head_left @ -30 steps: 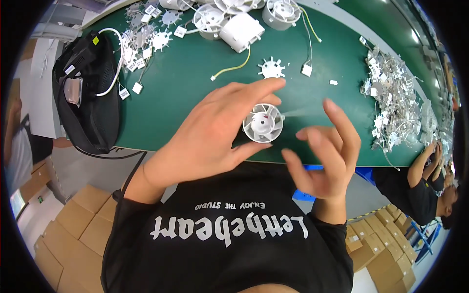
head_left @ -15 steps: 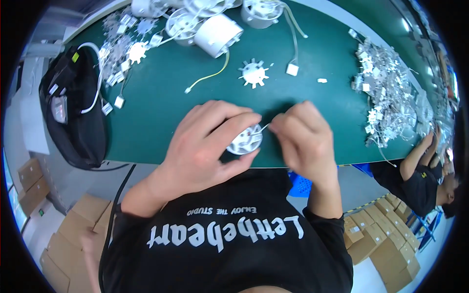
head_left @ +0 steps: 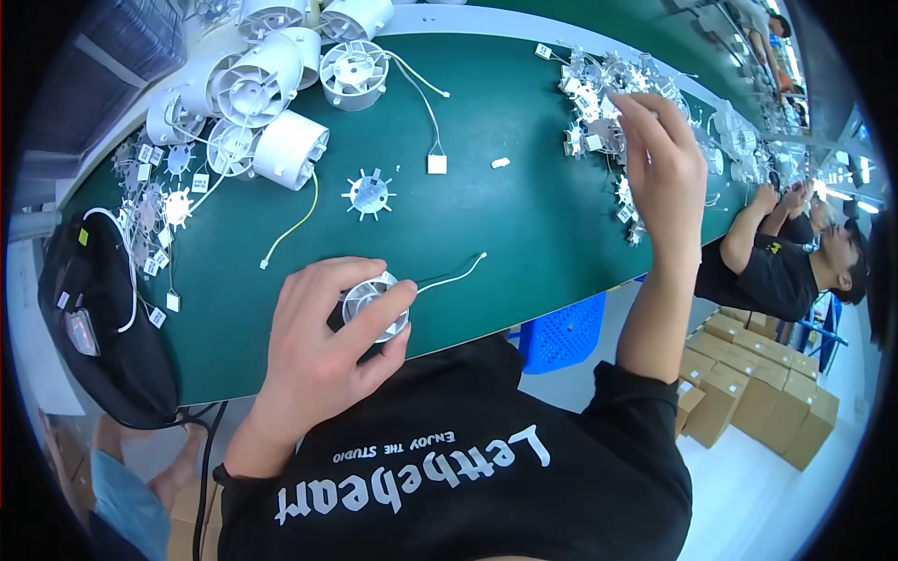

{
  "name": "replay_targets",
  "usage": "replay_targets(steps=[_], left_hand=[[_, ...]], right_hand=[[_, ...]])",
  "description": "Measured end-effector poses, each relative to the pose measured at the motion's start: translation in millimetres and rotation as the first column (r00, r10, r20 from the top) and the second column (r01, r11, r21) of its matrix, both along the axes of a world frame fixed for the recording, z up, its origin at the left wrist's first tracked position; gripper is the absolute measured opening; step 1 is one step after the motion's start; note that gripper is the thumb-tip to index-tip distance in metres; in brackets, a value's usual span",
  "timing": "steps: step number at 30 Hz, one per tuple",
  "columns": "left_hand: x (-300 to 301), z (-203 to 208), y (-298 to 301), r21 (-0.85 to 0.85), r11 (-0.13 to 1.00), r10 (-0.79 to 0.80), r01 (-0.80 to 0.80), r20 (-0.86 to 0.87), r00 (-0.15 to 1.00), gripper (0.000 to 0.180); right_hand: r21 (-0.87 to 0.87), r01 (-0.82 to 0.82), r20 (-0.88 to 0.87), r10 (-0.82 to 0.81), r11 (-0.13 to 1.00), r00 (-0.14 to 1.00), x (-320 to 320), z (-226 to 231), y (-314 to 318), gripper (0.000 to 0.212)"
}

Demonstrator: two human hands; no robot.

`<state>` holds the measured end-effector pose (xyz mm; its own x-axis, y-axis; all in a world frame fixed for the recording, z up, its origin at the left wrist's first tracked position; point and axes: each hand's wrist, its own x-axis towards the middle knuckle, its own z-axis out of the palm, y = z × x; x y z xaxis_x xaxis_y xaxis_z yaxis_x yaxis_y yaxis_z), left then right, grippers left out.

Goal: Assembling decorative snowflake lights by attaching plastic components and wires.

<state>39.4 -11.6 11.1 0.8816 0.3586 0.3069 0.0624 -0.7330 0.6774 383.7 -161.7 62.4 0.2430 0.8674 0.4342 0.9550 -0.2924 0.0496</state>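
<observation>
At a broad green table (head_left: 505,224), with parts laid out in groups. Toward its far left side, a cluster of white fan housings (head_left: 253,75), set back perhaps to leave working room in the middle. Toward the right, a heap of small silvery and white parts (head_left: 589,98), probably placed there for easy reach. Over that heap, the right hand (head_left: 669,173) with bent fingers (contact or any grip impossible to tell from here). Close to the near edge, the left hand (head_left: 327,351), curled round a small fan housing (head_left: 363,297) and grasping it by the sides with thumb and fingers, likely to steady it and spare the other hand. Within that grasp, a round, whitish shell, vaned inside, roughly face up, partly covered by a finger. Beyond it, apart from the heap, a silvery spoked disc (head_left: 370,194). From the held housing's right side, a thin white wire (head_left: 458,277), loosely bent across the table, ending in a tiny pale plug (head_left: 484,254).
</observation>
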Motion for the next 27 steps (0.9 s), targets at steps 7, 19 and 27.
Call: replay_targets(steps=[7,19,27], left_hand=[[-1,1,0,-0.015,1.0,0.019,-0.019,-0.002,1.0,0.045],[-2,2,2,-0.032,0.999,-0.004,0.003,-0.014,1.0,0.046],[-1,-1,1,-0.034,0.999,0.009,-0.009,0.007,1.0,0.05]], right_hand=[[-0.281,-0.105,0.02,0.115,0.954,0.993,44,9,32,0.017],[-0.231,-0.196,-0.129,0.169,0.953,0.977,57,18,35,0.011],[-0.113,-0.107,-0.303,0.068,0.988,0.951,39,26,37,0.013]])
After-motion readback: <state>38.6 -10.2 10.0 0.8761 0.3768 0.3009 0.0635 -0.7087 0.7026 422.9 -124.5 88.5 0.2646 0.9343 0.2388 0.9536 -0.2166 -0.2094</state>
